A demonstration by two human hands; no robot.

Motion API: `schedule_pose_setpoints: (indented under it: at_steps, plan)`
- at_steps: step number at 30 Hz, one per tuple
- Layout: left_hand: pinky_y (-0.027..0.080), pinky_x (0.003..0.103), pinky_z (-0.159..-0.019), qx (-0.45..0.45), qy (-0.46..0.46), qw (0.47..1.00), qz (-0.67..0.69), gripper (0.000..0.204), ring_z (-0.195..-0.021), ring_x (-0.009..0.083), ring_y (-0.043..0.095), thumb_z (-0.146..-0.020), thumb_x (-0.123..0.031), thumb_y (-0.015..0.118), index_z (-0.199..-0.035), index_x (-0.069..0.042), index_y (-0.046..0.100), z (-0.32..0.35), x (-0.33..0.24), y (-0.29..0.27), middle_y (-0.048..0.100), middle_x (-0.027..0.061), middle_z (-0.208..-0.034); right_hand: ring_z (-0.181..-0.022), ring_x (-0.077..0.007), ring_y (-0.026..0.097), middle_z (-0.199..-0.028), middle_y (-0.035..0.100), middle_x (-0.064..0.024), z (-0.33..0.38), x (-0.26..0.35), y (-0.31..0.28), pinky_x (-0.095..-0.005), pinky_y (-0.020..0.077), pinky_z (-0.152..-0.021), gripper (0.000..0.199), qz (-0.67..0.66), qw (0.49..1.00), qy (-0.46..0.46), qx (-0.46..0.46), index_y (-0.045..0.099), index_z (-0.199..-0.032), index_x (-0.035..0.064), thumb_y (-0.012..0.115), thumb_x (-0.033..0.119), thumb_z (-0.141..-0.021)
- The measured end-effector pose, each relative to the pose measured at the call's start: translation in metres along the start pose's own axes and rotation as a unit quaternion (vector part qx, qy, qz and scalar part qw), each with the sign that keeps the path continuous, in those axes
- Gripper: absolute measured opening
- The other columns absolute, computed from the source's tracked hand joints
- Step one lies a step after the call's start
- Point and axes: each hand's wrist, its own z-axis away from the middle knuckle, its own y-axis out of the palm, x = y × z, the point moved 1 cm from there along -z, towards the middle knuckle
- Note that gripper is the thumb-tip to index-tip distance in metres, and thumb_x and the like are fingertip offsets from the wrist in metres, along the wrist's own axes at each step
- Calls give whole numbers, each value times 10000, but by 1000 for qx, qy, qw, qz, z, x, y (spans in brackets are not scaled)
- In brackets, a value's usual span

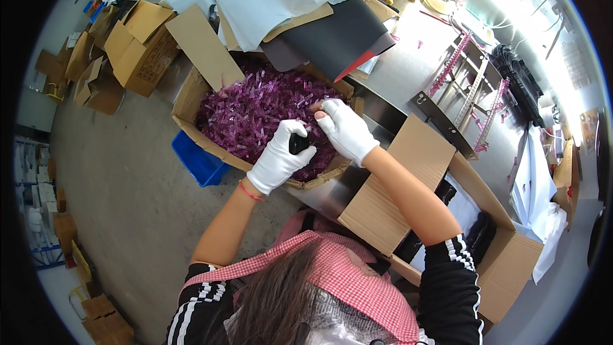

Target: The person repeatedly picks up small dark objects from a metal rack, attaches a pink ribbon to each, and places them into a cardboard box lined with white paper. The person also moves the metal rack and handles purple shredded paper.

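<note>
While print marks a carton, the left hand holds something black, the right hand's grip unclear.

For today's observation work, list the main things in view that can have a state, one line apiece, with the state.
Left hand, gloved, curled around a small black object
Right hand, gloved, fingers bent, grip unclear
Wide carton, open, heaped with purple pieces
Carton at right, flaps open, black bundles inside
Blue bin, open-topped, partly hidden
Metal rack, purple pieces along its sides

Left grip holding black object, purple pieces
</note>
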Motion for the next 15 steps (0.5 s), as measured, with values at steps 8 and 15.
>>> schedule_pose_setpoints:
  at_steps: [8, 15]
  plan:
    - [436, 362, -993, 14, -7, 998, 64, 944, -1159, 215, 525, -793, 27, 715, -1459, -132, 65, 1, -8, 22, 483, 146, -1274, -876, -310, 663, -919, 665, -126, 13, 28, -14, -411, 531, -729, 211, 91, 989, -113, 3, 617, -866, 62, 638, 272, -859]
    - [463, 353, -921, -16, 0, 974, -225, 924, -985, 221, 585, -777, 49, 707, -1507, -41, 147, -4, 14, 11, 559, 125, -1053, -774, -337, 716, -809, 715, -160, 9, 30, -3, -442, 563, -703, 294, 215, 960, 101, 146, 715, -824, 78, 594, 333, -906]
